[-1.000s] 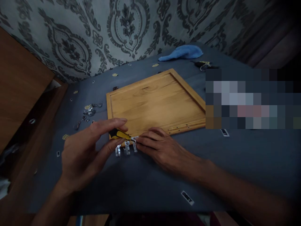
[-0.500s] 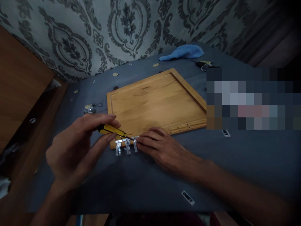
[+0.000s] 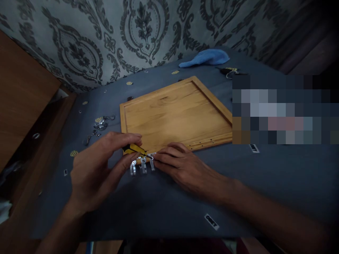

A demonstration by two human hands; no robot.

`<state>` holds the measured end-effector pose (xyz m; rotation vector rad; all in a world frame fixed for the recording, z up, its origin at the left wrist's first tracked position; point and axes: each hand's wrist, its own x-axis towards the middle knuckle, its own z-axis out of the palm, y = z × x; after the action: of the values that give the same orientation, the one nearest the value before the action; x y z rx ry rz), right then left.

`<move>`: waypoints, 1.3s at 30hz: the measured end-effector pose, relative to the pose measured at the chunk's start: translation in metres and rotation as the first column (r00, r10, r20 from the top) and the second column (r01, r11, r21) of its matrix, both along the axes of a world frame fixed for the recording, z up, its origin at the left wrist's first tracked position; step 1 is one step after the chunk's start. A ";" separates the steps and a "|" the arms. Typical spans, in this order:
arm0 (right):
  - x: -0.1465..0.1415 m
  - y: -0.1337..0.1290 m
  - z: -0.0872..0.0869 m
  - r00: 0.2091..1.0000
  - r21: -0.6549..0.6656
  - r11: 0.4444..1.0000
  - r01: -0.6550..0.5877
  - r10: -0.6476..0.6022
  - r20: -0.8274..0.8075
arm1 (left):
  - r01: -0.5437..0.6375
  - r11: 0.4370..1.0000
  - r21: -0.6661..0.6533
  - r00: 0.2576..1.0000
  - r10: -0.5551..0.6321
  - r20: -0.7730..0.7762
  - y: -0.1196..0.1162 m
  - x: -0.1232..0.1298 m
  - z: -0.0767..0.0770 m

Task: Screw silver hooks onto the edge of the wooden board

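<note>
My left hand (image 3: 103, 169) pinches a yellow and black screwdriver (image 3: 135, 149) between thumb and fingers. Its shaft slants down to the rightmost of three silver metal hooks (image 3: 152, 162) along the near edge of a framed wooden board (image 3: 174, 113). The other two hooks, a middle one (image 3: 143, 165) and a left one (image 3: 133, 168), stick out past that edge. Fingers pressed together, my right hand (image 3: 182, 167) lies on the board's near edge, its fingertips at the rightmost hook. Those fingertips partly hide their contact with it.
Small dark holes mark the board's near edge to the right. Several loose silver hooks (image 3: 102, 123) lie left of the board on the grey cloth (image 3: 169, 215). A blue cloth (image 3: 208, 57) and a dark object (image 3: 229, 72) are at the back. Wooden furniture (image 3: 26, 102) stands at the left.
My left hand has moved right and slightly closer to the hooks, with the screwdriver still in it and now steeper. My right hand stays in place.
</note>
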<state>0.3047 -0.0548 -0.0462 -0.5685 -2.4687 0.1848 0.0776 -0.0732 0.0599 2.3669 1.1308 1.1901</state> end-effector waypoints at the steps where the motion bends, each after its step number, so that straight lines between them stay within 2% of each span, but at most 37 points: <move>1: 0.000 0.000 0.000 1.000 -0.001 1.000 -0.002 0.002 -0.001 | -0.001 1.000 -0.001 1.000 0.001 -0.008 0.000 0.000 0.000; 8: 0.000 0.000 0.002 1.000 -0.032 0.999 -0.005 0.006 0.016 | 0.021 0.999 -0.045 0.999 -0.023 -0.047 0.000 -0.001 0.003; 16: 0.000 0.000 0.002 1.000 -0.035 0.999 0.005 -0.004 0.011 | -0.033 0.999 0.029 0.988 0.037 -0.149 -0.002 0.001 0.006; 24: 0.001 -0.001 0.002 1.000 -0.039 0.999 0.002 -0.002 0.012 | -0.050 0.998 0.045 0.981 0.057 -0.183 -0.004 0.003 0.007; 28: 0.000 -0.001 0.000 1.000 -0.026 1.000 0.008 -0.008 0.005 | -0.050 0.998 0.027 0.988 0.054 -0.148 -0.005 0.002 0.006; 35: 0.001 0.000 0.000 1.000 -0.024 1.000 -0.002 0.002 0.010 | -0.135 0.991 0.009 0.991 0.135 -0.003 -0.004 -0.005 0.012; 39: 0.001 0.000 0.001 1.000 -0.037 0.999 0.004 -0.003 0.022 | -0.168 0.983 0.072 0.984 0.172 -0.054 -0.002 -0.003 0.011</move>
<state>0.3056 -0.0549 -0.0450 -0.5929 -2.4900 0.2242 0.0742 -0.0754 0.0705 2.4104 1.3567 1.2369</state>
